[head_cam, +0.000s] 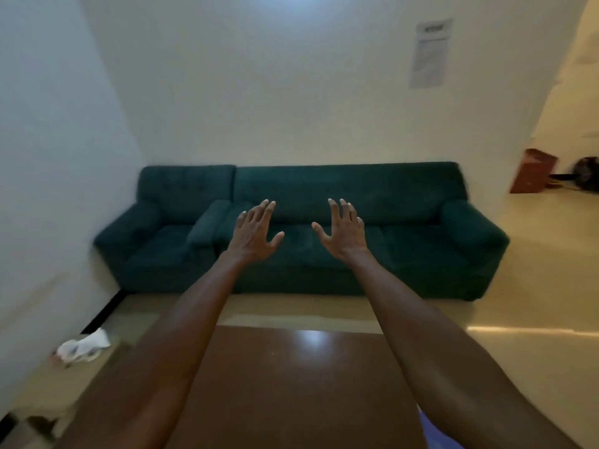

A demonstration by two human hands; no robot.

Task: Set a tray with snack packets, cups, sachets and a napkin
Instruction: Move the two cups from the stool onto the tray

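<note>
Tray, snack packets, cups, sachets and napkin do not show anywhere in the head view, so their place relative to the hands cannot be told. Both bare arms reach straight forward from the bottom of the frame, raised above a dark brown glossy surface (291, 384). The left hand (254, 236) is spread, fingers apart and pointing up and away, back toward the camera, holding nothing. The right hand (342, 233) mirrors it, just beside the left with a gap between the thumbs, likewise spread and empty. Behind the hands a dark green sofa (405, 228) stands along a pale wall. A paper notice (429, 53) hangs on that wall, upper right. A crumpled white bag (86, 346) lies on the floor at the left, near the surface's edge. A reddish-brown box (533, 171) stands on the floor far right.
</note>
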